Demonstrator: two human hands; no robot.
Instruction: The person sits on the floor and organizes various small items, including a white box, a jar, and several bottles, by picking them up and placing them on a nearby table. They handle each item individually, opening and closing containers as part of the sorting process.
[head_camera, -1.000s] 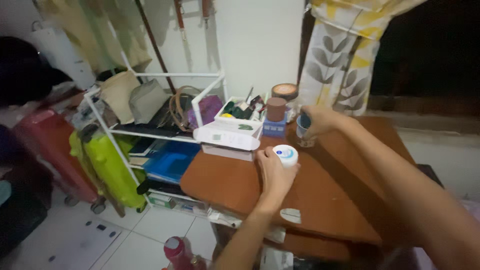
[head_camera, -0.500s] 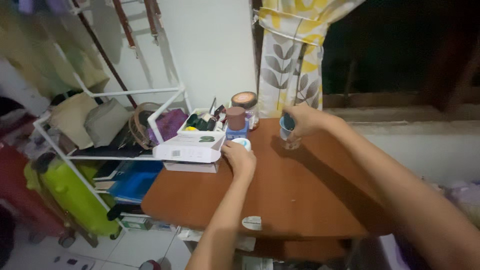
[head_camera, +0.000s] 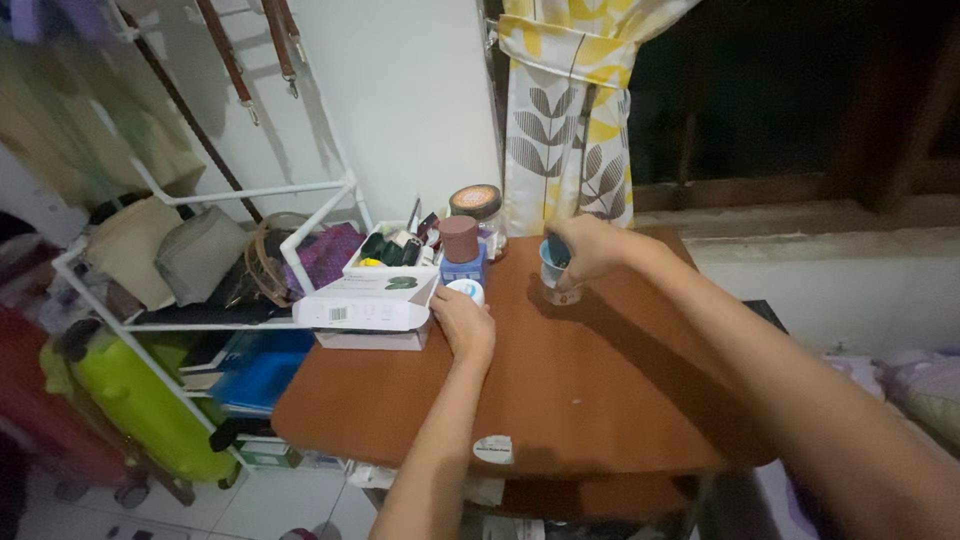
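My left hand (head_camera: 465, 325) rests over a small round white jar with a blue mark on its lid (head_camera: 465, 291), gripping it on the brown table (head_camera: 560, 390), right beside a white cardboard box (head_camera: 365, 312). My right hand (head_camera: 590, 248) is closed around a small blue cup (head_camera: 552, 266) near the table's far edge. Just behind the jar stands a brown-capped container on a blue box (head_camera: 460, 250).
A glass jar with a wooden lid (head_camera: 477, 208) and an open white box of small items (head_camera: 400, 245) sit at the back left of the table. A white rack (head_camera: 200, 260) with bags and a green suitcase (head_camera: 140, 405) stands left. A leaf-patterned curtain (head_camera: 565, 110) hangs behind.
My left hand slid the white jar away from me, up against the white box. My right hand stayed on the blue cup. My view swung to the right and pulled back.
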